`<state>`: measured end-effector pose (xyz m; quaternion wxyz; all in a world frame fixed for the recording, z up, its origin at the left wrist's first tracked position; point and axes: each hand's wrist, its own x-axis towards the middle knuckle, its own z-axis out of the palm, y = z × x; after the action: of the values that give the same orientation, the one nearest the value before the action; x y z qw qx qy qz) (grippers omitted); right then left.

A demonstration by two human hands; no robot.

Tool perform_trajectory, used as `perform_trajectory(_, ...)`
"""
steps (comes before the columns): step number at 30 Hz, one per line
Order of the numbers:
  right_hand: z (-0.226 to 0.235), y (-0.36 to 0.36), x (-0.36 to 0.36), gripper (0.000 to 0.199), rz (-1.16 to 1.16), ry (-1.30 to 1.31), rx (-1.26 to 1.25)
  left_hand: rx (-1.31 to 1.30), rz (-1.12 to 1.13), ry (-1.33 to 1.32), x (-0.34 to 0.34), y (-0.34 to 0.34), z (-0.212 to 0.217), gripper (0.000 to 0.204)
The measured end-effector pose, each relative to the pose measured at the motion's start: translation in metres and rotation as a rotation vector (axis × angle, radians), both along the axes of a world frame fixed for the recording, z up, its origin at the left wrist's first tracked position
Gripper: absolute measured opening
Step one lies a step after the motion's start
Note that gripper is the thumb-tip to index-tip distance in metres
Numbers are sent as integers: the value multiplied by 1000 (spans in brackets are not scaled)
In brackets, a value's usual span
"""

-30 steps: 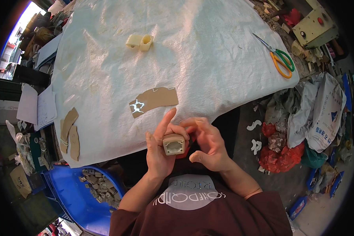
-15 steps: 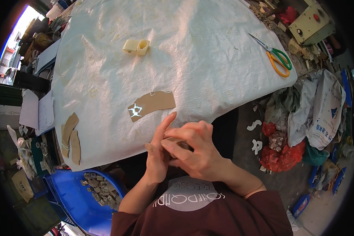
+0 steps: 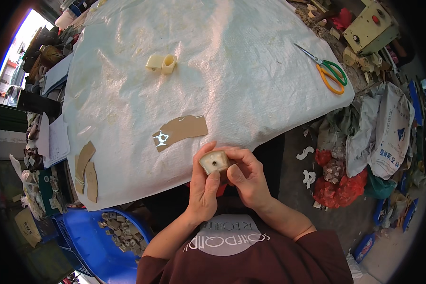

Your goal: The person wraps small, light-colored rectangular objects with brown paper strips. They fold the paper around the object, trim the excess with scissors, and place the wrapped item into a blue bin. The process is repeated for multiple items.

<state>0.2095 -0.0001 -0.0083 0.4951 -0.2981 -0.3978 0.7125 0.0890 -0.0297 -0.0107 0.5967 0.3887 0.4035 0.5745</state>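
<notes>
Just off the near edge of the table, both hands hold a small beige block [image 3: 214, 162] with rounded corners and a dark hole in its upward face. My left hand [image 3: 203, 187] grips its left and near sides, fingers curled behind and thumb in front. On the right side, my right hand [image 3: 251, 182] closes on it with thumb and fingers. A curved piece of brown card [image 3: 184, 130] lies on the white sheet [image 3: 128, 99] beyond my hands. Farther off sit two cream-coloured blocks [image 3: 162, 63], one showing a wide opening.
Scissors [image 3: 330, 75] with green and orange handles lie at the sheet's right edge. Brown card strips [image 3: 87, 173] rest at its left corner. A blue basket [image 3: 80, 236] of several small grey-beige blocks stands below left. Bags [image 3: 388, 132] crowd the right floor.
My hands have parted slightly and turned, so the block's holed face, mostly covered by fingers before, now shows. The view has shifted a little; the things on the sheet stay put.
</notes>
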Motion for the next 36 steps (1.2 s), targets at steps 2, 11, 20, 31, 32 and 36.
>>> perform_trajectory(2,1,0,3,32,17,-22,-24,-81,-18,-178,3,0,8,49)
perform_trajectory(11,-14,-2,-5,24,-53,24,81,-32,-157,-540,-6,4,7,46)
perform_trajectory(20,-10,-6,-10,21,-87,-122,294,85,123,72,4,-1,7,38)
perform_trajectory(31,-14,1,-7,32,-208,-420,547,-117,-53,-235,-12,0,6,32)
perform_trajectory(32,-14,3,-3,32,-216,-421,569,-127,-92,-231,-14,0,6,32)
perform_trajectory(36,-6,19,13,28,-31,-319,456,-164,-297,-170,-30,0,10,35)
